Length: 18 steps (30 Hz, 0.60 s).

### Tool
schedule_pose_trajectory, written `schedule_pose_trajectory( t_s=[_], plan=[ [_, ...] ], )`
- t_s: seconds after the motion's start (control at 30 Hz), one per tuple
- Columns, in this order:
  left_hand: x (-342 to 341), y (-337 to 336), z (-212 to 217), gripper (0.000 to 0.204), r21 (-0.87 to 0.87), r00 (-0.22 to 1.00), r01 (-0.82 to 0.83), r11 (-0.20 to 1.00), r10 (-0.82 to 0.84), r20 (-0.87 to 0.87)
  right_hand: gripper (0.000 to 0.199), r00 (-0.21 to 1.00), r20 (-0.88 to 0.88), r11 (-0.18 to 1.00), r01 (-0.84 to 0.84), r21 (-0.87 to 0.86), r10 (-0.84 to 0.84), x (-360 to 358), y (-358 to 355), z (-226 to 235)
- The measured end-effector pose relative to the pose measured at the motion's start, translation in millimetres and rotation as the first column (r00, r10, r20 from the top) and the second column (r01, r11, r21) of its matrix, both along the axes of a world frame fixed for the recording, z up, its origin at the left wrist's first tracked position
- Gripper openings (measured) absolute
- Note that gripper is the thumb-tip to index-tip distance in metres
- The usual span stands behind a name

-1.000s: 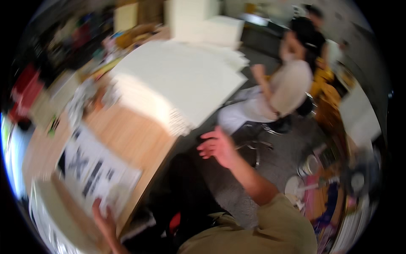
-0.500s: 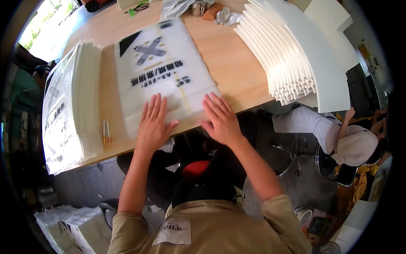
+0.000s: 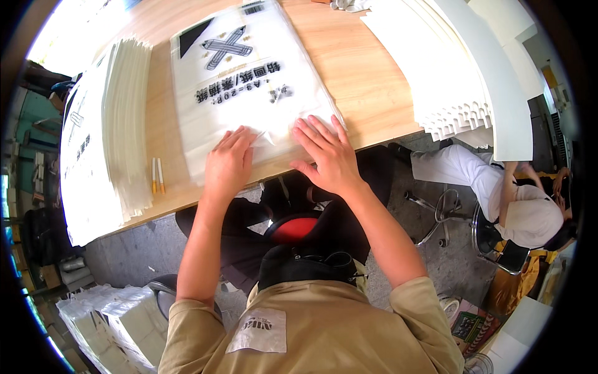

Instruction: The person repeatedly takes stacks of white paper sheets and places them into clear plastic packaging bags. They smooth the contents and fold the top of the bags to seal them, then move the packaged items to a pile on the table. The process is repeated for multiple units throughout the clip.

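Head view: left hand (image 3: 229,163) and right hand (image 3: 328,156) press flat, grip empty, on the white printed plastic bag's (image 3: 246,81) near edge; bag lies flat on the wooden bench (image 3: 367,81).

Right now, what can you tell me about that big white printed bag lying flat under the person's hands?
The large white plastic bag looks thin and glossy, printed with a black crossed emblem, a black corner triangle and dark lettering. It lies flat on the light wooden table, its near edge reaching the table's front edge, slightly wrinkled there. The left hand and right hand both press palm-down on that near end. It appears flat and sealed around a sheet-like content, though that is hard to tell.
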<state>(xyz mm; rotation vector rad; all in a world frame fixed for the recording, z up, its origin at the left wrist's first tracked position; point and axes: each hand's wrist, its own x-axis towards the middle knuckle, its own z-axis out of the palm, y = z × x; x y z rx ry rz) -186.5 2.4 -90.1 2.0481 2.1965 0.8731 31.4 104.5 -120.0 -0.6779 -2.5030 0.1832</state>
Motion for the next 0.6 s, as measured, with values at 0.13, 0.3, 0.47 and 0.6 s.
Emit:
schedule_pose_trajectory(
  t_s=[0.13, 0.3, 0.47, 0.6],
  plan=[
    [-4.9, 5.1, 7.6, 0.01, -0.023, 0.998, -0.063, 0.998, 0.063, -0.03, 0.046, 0.969, -0.248, 1.0, 0.014, 0.003, -0.013, 5.3, -5.4, 6.6],
    [0.2, 18.4, 32.4, 0.016, -0.202, 0.997, -0.075, 0.976, 0.067, -0.048, 0.023, 0.755, -0.538, 0.39, -0.399, -0.83, -0.374, -10.6, -75.5, 6.8],
    [18.0, 12.3, 29.4, 0.014, -0.189, 0.979, 0.091, 0.978, -0.122, -0.16, 0.028, 0.715, -0.357, -0.029, -0.466, -0.884, -0.602, -26.1, -48.3, 24.5],
    [29.4, 2.5, 35.0, 0.021, -0.166, 0.987, 0.156, 0.974, -0.161, -0.015, 0.017, 0.676, -0.282, -0.045, -0.423, -0.905, -0.681, -20.7, -39.5, 16.4]
  ],
)
